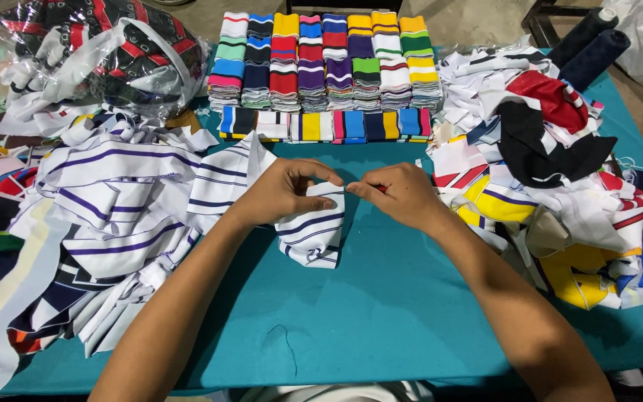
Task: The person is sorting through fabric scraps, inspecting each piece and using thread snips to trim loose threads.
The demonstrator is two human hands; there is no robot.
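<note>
Far left, upper corner: clear plastic bag (106,56) stuffed with red, black and white fabric, resting on the teal table cover (381,298).

Left side: loose heap of white knit pieces with purple stripes (113,201), spread over mixed-colour offcuts at the table edge.

Left of centre: left hand (280,193), fingers curled and closed on the upper edge of a folded white rib-knit piece with dark purple stripes (310,234). Thumb on the front face, fingertips over the top fold. Piece lying on the table cover at centre, directly below the hand, with its lower end bunched.

Centre rear: stacked rows of folded striped rib-knit bands (325,59) in many colours, with one flat row of bands (329,125) laid in front.

Right of centre: right hand (403,195), fingers drawn together, thumb and forefinger pinched at the right corner of the same striped piece. Small red item possibly held under the fingers; not clear enough to identify.

Right side: mixed pile of white, red, black and yellow fabric cuttings (545,171), just beside the right hand.

Far right, upper corner: two dark thread cones (589,41) lying tilted at the table edge.
</note>
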